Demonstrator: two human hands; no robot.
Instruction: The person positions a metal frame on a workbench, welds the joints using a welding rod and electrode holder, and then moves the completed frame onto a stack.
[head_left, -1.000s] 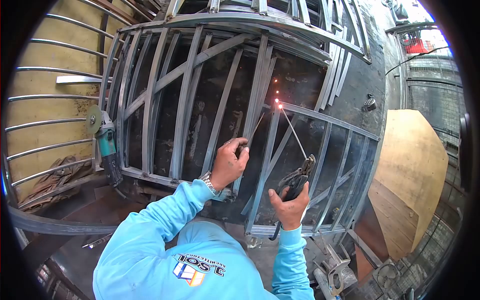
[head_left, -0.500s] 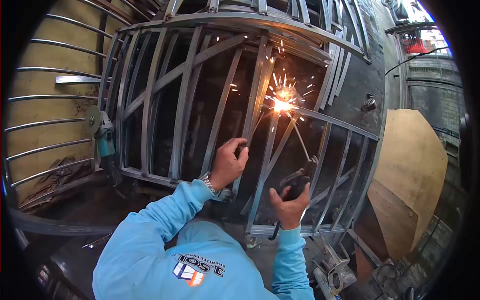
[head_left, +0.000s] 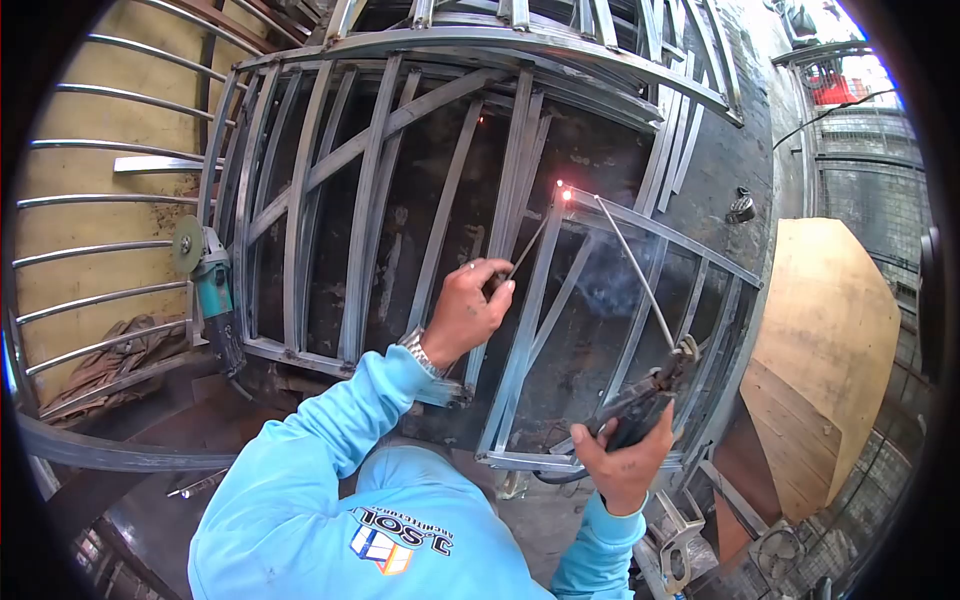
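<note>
My right hand [head_left: 630,462] grips a black welding electrode holder [head_left: 645,408]. A long pale electrode [head_left: 637,275] is clamped in its jaw and slants up and left, its tip near the top bar of a metal frame [head_left: 541,300]. Two small red-hot spots [head_left: 565,194] glow at that frame's upper left corner. Between the fingers of my left hand [head_left: 470,308] is a thin metal rod [head_left: 529,249], reaching toward the same corner; whether its tip touches cannot be seen. Thin smoke hangs inside the frame.
Larger metal frames [head_left: 372,200] lie left and above. An angle grinder [head_left: 212,285] rests by the curved rails [head_left: 110,246] at left. A plywood sheet [head_left: 825,340] lies on the right, near a small dark metal piece [head_left: 741,206].
The bright arc and flying sparks have died to red glowing spots. My right hand has moved right and down with the holder, drawing the electrode from the corner. My left hand shifted slightly right.
</note>
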